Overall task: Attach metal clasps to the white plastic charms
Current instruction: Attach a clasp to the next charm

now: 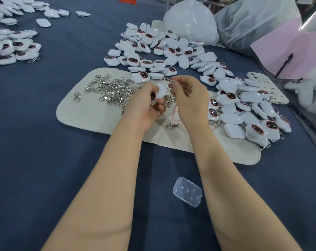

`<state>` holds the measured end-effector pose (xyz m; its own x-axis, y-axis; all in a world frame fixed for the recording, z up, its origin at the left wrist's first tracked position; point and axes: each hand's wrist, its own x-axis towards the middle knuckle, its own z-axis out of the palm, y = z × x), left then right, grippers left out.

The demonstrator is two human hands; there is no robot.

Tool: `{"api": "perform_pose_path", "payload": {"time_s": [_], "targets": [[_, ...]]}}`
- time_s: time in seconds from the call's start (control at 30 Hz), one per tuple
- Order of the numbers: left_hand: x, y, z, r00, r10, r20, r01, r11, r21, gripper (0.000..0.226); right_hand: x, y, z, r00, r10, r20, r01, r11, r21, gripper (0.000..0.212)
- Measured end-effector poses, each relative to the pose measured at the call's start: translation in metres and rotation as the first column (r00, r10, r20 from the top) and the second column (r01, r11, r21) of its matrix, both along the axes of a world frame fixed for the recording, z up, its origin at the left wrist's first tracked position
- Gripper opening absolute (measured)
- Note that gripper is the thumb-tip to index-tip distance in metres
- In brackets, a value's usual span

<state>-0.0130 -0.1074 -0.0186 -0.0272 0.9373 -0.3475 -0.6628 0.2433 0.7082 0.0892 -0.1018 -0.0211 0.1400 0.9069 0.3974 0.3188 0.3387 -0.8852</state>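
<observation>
My left hand [146,104] grips a white plastic charm [160,91] over the pale mat [84,113]. My right hand [188,98] pinches a small metal clasp [171,80] at the charm's upper edge; most of the clasp is hidden by my fingers. A heap of loose metal clasps [112,89] lies on the mat left of my hands. One single clasp [173,126] lies on the mat just below my hands. A pile of white charms [164,49] spreads behind my hands, and another pile with clasps on them [247,113] lies to the right.
More charms [14,49] lie at the far left on the blue cloth [45,142]. A clear plastic case [187,191] sits between my forearms. White plastic bags [191,20] and a pink sheet [287,46] stand at the back right.
</observation>
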Motion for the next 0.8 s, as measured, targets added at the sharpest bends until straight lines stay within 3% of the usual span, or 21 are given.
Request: {"api": "perform_pose_path", "payload": {"time_s": [0.13,0.23,0.3,0.4,0.5,0.67,0.8], "targets": [[0.004,-0.002,-0.001,0.937,0.093,-0.336,-0.060,0.992,0.109,0.014,0.000,0.003,-0.003,1.000,-0.022,0.009,0.022,0.999,-0.025,0.013],[0.005,-0.003,-0.006,0.743,0.176,-0.645,0.012,0.961,0.276,0.027,0.002,0.005,-0.004,0.999,-0.040,0.014,0.040,0.998,-0.042,0.012],[0.006,-0.003,-0.006,0.613,0.206,-0.763,0.078,0.945,0.317,0.021,0.003,0.005,-0.003,0.998,-0.040,0.045,0.042,0.998,-0.047,0.011],[0.007,-0.001,-0.009,0.523,0.247,-0.816,0.095,0.934,0.344,0.009,0.003,0.005,-0.002,0.995,0.001,0.096,0.005,0.998,-0.067,0.009],[0.005,0.002,-0.012,0.411,0.301,-0.861,0.032,0.939,0.343,0.009,0.002,0.004,-0.002,0.990,0.052,0.127,-0.039,0.994,-0.106,0.010],[0.004,0.003,-0.012,0.382,0.311,-0.870,0.001,0.942,0.337,0.008,0.001,0.004,-0.003,0.979,0.077,0.187,-0.057,0.992,-0.109,0.008],[0.003,0.004,-0.013,0.361,0.316,-0.877,-0.005,0.942,0.337,0.009,-0.001,0.004,-0.007,0.938,0.022,0.347,-0.020,1.000,-0.009,0.009]]}}
